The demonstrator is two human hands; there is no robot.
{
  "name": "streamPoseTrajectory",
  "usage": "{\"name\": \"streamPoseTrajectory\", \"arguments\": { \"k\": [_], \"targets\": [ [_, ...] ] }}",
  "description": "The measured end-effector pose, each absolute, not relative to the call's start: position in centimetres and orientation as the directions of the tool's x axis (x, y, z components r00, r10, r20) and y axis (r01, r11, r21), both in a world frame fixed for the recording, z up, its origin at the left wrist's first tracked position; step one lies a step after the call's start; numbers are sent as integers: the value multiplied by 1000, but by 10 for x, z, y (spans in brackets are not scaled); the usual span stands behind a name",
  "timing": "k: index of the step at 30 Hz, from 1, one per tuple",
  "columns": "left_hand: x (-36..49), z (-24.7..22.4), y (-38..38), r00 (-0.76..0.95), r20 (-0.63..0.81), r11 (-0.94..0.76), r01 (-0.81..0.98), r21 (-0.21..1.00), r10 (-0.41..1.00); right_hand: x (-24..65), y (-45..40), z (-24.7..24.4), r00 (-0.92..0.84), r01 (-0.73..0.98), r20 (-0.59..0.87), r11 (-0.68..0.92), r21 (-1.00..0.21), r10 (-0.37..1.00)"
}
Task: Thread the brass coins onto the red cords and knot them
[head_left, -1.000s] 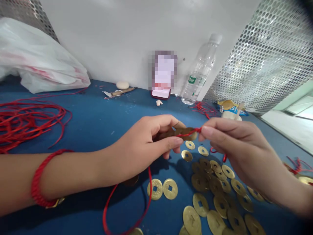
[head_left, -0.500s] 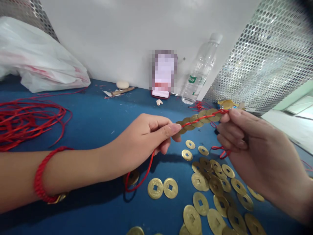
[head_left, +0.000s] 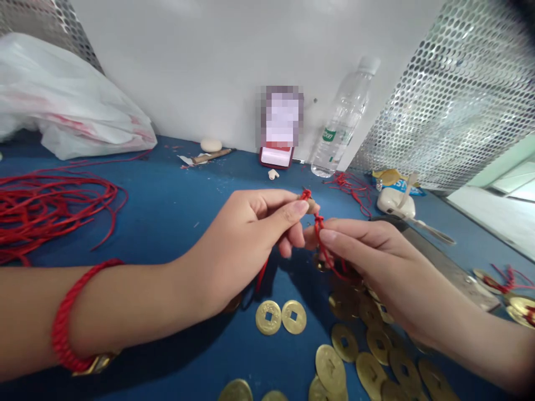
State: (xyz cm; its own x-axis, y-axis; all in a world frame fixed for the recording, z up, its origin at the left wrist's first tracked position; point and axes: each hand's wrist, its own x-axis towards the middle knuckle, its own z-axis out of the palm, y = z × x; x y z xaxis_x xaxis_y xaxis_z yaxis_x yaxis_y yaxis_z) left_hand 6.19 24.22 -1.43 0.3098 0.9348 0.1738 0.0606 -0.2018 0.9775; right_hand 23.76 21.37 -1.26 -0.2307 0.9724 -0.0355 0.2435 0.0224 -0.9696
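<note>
My left hand (head_left: 246, 239) is closed, thumb and forefinger pinching a string of brass coins (head_left: 311, 205). Most of that string is hidden by the fingers; a red knot shows at its top. Close beside it, my right hand (head_left: 371, 245) is closed on red cord (head_left: 319, 221) that hangs from the coins and loops down under the fingers. Another length of red cord trails below my left palm. Two loose square-holed coins (head_left: 268, 317) lie side by side under the hands. A heap of similar coins (head_left: 344, 342) spreads beneath my right wrist, partly covered by it.
Tangled red cord (head_left: 50, 206) and a white plastic bag (head_left: 75, 106) lie at left. Along the white back panel stand a phone (head_left: 276, 156) and a clear bottle (head_left: 343, 122). At right are a white case with a strap (head_left: 396, 201) and knotted coins (head_left: 522, 307).
My right hand has come left and down, close to my left hand. The coin string, earlier stretched between both hands, is now mostly hidden at my left fingers. The white case is uncovered.
</note>
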Motion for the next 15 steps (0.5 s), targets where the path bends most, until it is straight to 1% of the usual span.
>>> {"name": "streamPoseTrajectory", "arguments": {
  "k": [2, 7, 12, 15],
  "targets": [
    [64, -14, 237, 340, 115, -142, 56, 988, 933, 236, 214, -13, -234, 267, -10, 55, -962, 972],
    [69, -14, 228, 379, 0, -2, 4, 1000, 925, 236, 216, -16, -194, 245, -11, 38, -969, 981],
    [70, -16, 227, 429, -43, 78, -64, 995, 902, 239, 218, -21, -94, 231, 97, 116, -966, 991],
    [70, -16, 227, 451, -49, 97, -85, 992, 891, 241, 219, -21, -66, 247, 121, 134, -960, 990]
  ]
}}
